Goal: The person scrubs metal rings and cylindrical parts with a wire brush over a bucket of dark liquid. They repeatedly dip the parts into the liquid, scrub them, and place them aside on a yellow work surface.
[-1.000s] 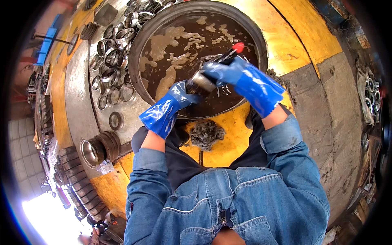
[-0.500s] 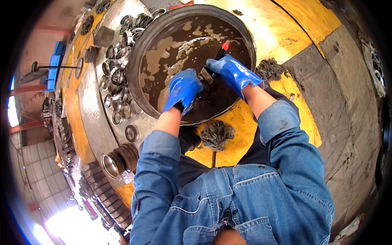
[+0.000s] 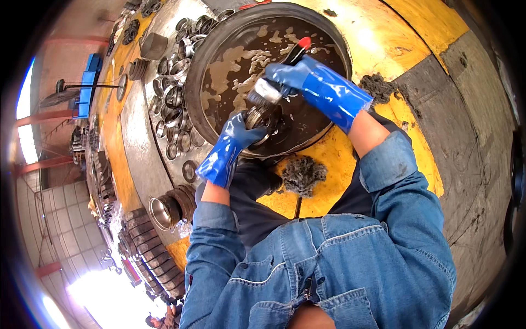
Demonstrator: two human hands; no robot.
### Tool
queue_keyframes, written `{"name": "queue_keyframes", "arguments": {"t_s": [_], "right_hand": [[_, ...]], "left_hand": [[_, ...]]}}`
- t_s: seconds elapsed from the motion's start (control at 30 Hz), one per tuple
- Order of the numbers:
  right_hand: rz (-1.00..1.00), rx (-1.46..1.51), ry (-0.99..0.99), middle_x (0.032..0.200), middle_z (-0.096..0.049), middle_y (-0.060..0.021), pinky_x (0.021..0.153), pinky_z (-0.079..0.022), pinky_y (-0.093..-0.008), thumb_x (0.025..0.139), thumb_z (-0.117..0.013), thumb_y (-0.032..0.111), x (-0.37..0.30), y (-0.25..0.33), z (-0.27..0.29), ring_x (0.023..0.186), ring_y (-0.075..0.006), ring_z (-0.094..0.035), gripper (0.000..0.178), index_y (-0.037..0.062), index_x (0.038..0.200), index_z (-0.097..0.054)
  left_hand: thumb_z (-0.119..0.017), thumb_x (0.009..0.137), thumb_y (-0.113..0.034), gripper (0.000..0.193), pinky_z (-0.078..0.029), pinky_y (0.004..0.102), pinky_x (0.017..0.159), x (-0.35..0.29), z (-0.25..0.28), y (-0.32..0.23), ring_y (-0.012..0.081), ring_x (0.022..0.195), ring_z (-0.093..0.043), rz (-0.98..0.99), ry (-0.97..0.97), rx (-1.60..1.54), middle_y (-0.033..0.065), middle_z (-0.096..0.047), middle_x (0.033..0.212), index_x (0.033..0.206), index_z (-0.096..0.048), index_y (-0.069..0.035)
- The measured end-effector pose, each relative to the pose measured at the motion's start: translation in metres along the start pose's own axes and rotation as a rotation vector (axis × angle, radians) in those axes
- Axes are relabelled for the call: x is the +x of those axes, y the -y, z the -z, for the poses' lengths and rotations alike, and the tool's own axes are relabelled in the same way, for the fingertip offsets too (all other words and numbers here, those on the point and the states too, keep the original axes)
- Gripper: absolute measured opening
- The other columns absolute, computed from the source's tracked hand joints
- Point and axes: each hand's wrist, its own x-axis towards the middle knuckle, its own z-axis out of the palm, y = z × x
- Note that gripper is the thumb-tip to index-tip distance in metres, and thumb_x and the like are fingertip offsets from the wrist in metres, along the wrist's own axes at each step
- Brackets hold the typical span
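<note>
Both hands wear blue rubber gloves over a wide round basin (image 3: 193, 90) of dark, foamy liquid. My left hand (image 3: 226, 147) is closed around a wet metal ring (image 3: 256, 119) near the basin's near-left side. In my right hand (image 3: 323, 85) is a flat paintbrush (image 3: 296, 52) with a black handle and red tip. Its metal band and bristles point down-left, just above the ring; whether they touch it I cannot tell. The ring's lower part is hidden by the glove and shadow.
Many metal rings (image 3: 173, 96) lie left of the basin, with one single ring (image 3: 189, 171) nearer me. A stack of larger rings (image 3: 164, 213) stands near my left knee. Grey fibre wads lie between my legs (image 3: 304, 175) and at the right (image 3: 378, 88).
My left hand has turned and drawn down-left, bringing the metal ring into sight. The brush has lifted and swung left over it. The whole view has shifted slightly.
</note>
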Motion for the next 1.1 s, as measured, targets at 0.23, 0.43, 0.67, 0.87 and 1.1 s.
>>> {"name": "queue_keyframes", "arguments": {"t_s": [0.23,0.43,0.67,0.87,1.1], "right_hand": [[0.023,-0.079,-0.017,0.085,-0.074,-0.0155,0.073,-0.053,-0.0387,0.095,-0.063,0.042,0.012,-0.033,-0.018,0.075,-0.0272,-0.068,0.038,0.0063,0.097,-0.075],[-0.243,0.134,-0.076,0.101,-0.075,-0.0256,0.089,-0.054,-0.0403,0.089,-0.064,0.049,0.01,-0.069,-0.004,0.096,-0.0334,-0.073,0.057,-0.0035,0.11,-0.074],[-0.442,-0.282,-0.095,0.11,-0.078,-0.0117,0.092,-0.058,-0.0451,0.094,-0.067,0.049,0.018,-0.065,-0.021,0.103,-0.0351,-0.075,0.042,0.0214,0.124,-0.076],[-0.424,-0.241,-0.123,0.111,-0.076,-0.0179,0.092,-0.057,-0.0452,0.092,-0.067,0.051,0.02,-0.058,-0.012,0.106,-0.0379,-0.072,0.048,0.0122,0.119,-0.075],[-0.182,0.188,-0.165,0.097,-0.078,-0.0143,0.081,-0.057,-0.0388,0.092,-0.066,0.053,-0.018,-0.018,0.035,0.083,-0.0271,-0.073,0.05,0.0075,0.11,-0.077]], "left_hand": [[-0.093,0.069,-0.016,0.044,-0.058,0.0322,0.08,0.031,-0.029,0.051,0.015,0.087,-0.071,-0.016,-0.045,-0.327,0.0064,-0.078,0.1,0.109,-0.075,-0.005],[-0.089,0.078,-0.015,0.037,-0.057,0.0308,0.078,0.009,-0.021,0.065,0.0127,0.084,-0.068,-0.003,0.014,-0.402,0.0057,-0.076,0.097,0.109,-0.072,-0.003],[-0.085,0.078,-0.025,0.063,-0.06,0.0387,0.089,0.044,0.009,-0.043,0.0284,0.103,-0.076,0.019,-0.033,0.505,0.0203,-0.077,0.116,0.132,-0.064,0.001],[-0.077,0.085,-0.024,0.052,-0.059,0.0396,0.09,0.05,0.007,-0.057,0.0346,0.112,-0.072,-0.338,0.097,1.127,0.0238,-0.072,0.124,0.132,-0.067,-0.006],[-0.091,0.077,-0.027,0.062,-0.059,0.0377,0.089,0.032,-0.006,0.029,0.0246,0.097,-0.075,0.011,-0.041,-0.144,0.0156,-0.078,0.11,0.127,-0.068,0.003]]}}
